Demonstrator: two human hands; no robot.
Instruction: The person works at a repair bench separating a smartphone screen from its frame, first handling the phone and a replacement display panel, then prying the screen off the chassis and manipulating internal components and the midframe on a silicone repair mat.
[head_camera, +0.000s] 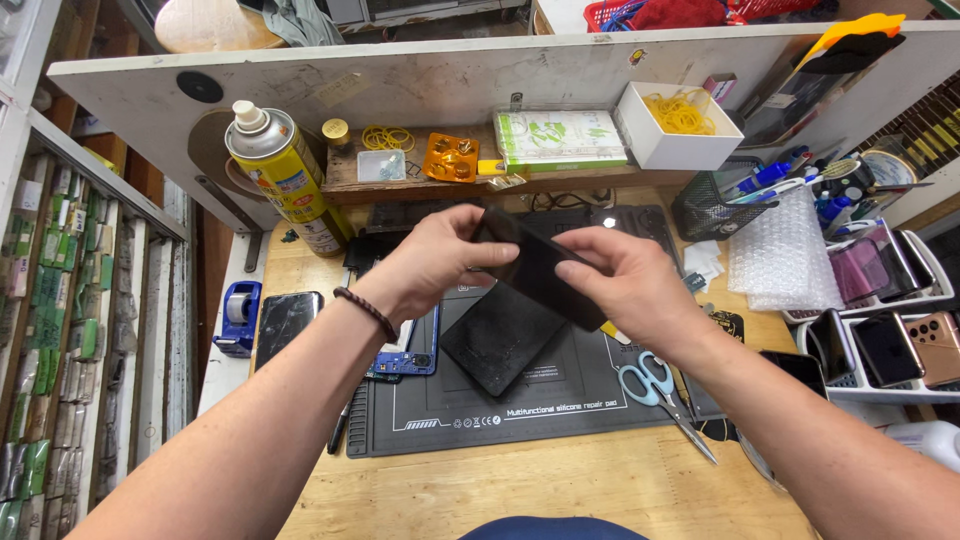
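A flat black phone panel (540, 272), dark and glossy, is held in the air between two bare hands above a workbench. The left hand (430, 262) pinches its upper left edge, thumb on the front and fingers curled behind; the right hand (625, 285) closes on its right side, thumb across the face and fingers wrapped underneath, so both hands are shut on the panel and it touches nothing else. It tilts, its upper left corner higher than its lower right. Directly below the grip lies a second dark slab (500, 345), dull and dusty, resting flat on a black repair mat (560, 400). Just left of that slab, under the left wrist, sits a blue phone frame (415, 355) with its insides exposed. Farther left, off the mat, lies a black phone (285, 325) and a blue tape dispenser (237, 318). To the lower right of the grip are scissors (655, 390) with pale blue handles. Beyond the hands stands a yellow spray can (285, 175), and to the right a roll of bubble wrap (780, 255) and a white rack of phones (880, 345). The work appears to be at the stage of handling or checking the panel in mid-air; any next move would seem to call for a steady two-handed hold by the edges, keeping fingers off the glossy face.
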